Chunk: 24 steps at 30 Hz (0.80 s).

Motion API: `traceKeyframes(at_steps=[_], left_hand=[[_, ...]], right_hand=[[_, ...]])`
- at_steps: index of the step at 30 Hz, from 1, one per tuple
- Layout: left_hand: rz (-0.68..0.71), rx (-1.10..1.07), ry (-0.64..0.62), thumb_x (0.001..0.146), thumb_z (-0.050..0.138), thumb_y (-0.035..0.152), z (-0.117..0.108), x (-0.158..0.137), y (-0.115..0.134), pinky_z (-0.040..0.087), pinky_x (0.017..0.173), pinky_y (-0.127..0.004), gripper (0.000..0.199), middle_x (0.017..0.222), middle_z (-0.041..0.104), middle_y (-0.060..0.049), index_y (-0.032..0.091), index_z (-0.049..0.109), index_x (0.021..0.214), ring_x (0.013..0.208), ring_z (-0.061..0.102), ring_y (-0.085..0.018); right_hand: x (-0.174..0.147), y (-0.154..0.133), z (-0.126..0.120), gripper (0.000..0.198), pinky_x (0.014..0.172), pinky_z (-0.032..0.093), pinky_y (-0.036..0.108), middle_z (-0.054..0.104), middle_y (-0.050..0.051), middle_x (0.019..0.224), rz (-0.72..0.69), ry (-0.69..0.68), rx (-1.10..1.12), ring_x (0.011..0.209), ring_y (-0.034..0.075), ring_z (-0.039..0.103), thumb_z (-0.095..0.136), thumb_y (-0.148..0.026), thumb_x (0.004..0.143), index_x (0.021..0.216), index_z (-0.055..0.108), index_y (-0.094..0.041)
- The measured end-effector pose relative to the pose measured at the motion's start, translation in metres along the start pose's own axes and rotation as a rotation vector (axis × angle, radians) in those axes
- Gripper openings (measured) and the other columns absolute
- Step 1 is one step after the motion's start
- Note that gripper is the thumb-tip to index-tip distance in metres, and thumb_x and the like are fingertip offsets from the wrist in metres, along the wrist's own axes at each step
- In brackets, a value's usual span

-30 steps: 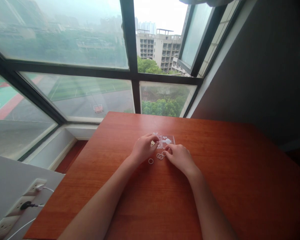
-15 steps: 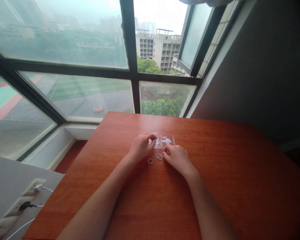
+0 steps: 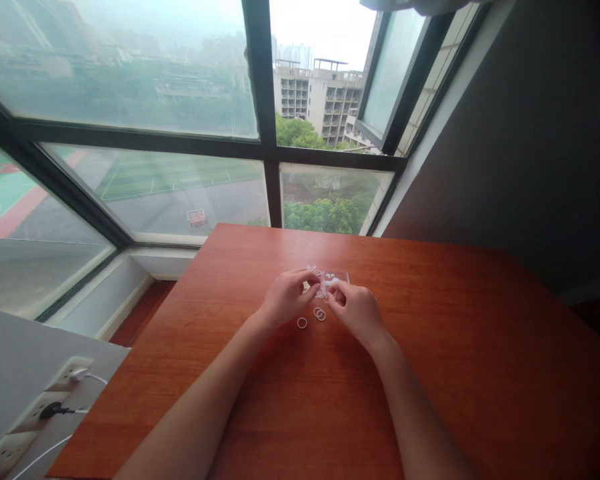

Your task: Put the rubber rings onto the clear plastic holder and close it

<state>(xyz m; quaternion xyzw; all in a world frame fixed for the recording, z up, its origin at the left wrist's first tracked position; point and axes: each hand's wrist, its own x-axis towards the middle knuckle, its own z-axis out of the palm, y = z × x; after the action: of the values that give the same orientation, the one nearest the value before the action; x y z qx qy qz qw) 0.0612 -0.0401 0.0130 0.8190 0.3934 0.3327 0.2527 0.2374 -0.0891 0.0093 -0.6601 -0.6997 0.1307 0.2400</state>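
Observation:
On the table, a small clear plastic box (image 3: 347, 277) lies open, with white ring shapes in its left half and a white piece in its right half. Over the left half curls my left hand (image 3: 293, 293), its thumb and index tips drawn close together; whatever may be between them is too small to make out. My right hand (image 3: 355, 310) pinches a small white ring (image 3: 327, 298) at the box's near edge, fingers partly covering it. Two overlapping white rings (image 3: 319, 314) lie just below the hands, and a single white ring (image 3: 302, 323) sits left of them.
The brown wooden table (image 3: 310, 407) reaches to the windows (image 3: 275, 147) in front. A grey wall (image 3: 510, 147) rises on the right. Low at the left are wall sockets (image 3: 30, 413) with plugs and white cables.
My right hand has lifted a white ring off the group and moved up to the box's near edge. My left hand has shifted slightly right, its fingertips closer together.

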Motion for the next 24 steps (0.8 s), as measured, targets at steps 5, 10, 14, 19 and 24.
traceKeyframes(at_steps=[5,10,14,19,24], left_hand=[[-0.050,-0.168,-0.063,0.084,0.059,0.027,0.000,0.000,0.007,0.038,0.054,-0.018,0.017,0.070,0.064,-0.001,0.014,0.070,0.083,0.056,0.047,-0.008],[-0.097,-0.282,-0.098,0.081,0.061,0.029,0.000,0.001,0.015,0.036,0.051,-0.018,0.019,0.065,0.062,-0.001,0.012,0.070,0.080,0.054,0.046,-0.007],[-0.099,-0.253,-0.067,0.079,0.061,0.024,0.001,0.002,0.015,0.037,0.052,-0.018,0.014,0.065,0.063,-0.001,0.012,0.069,0.076,0.055,0.046,-0.008],[-0.070,-0.114,0.045,0.076,0.060,0.016,0.006,0.002,0.003,0.041,0.057,-0.020,0.008,0.072,0.068,-0.002,0.015,0.068,0.076,0.059,0.052,-0.009],[-0.067,-0.009,0.074,0.076,0.059,0.014,0.008,0.002,-0.008,0.043,0.059,-0.021,0.009,0.074,0.069,-0.002,0.016,0.068,0.075,0.060,0.054,-0.010]], right_hand=[[-0.002,-0.002,-0.001,0.016,0.059,0.034,0.022,0.063,-0.002,0.062,-0.027,0.122,0.052,0.057,0.013,0.054,0.056,-0.034,0.084,0.084,0.067,-0.023],[-0.002,-0.003,-0.002,0.018,0.059,0.034,0.022,0.060,-0.003,0.059,-0.053,0.177,0.070,0.055,0.012,0.052,0.054,-0.034,0.084,0.081,0.067,-0.022],[-0.002,-0.003,-0.002,0.018,0.060,0.035,0.022,0.062,-0.002,0.062,-0.051,0.158,0.059,0.057,0.012,0.053,0.054,-0.035,0.085,0.084,0.068,-0.023],[-0.001,-0.002,-0.002,0.017,0.061,0.035,0.023,0.065,-0.001,0.067,-0.041,0.130,0.025,0.061,0.014,0.056,0.054,-0.034,0.086,0.088,0.067,-0.024],[-0.001,-0.001,-0.002,0.015,0.061,0.034,0.023,0.066,-0.002,0.069,-0.015,0.053,-0.020,0.063,0.014,0.058,0.054,-0.033,0.087,0.089,0.066,-0.025]])
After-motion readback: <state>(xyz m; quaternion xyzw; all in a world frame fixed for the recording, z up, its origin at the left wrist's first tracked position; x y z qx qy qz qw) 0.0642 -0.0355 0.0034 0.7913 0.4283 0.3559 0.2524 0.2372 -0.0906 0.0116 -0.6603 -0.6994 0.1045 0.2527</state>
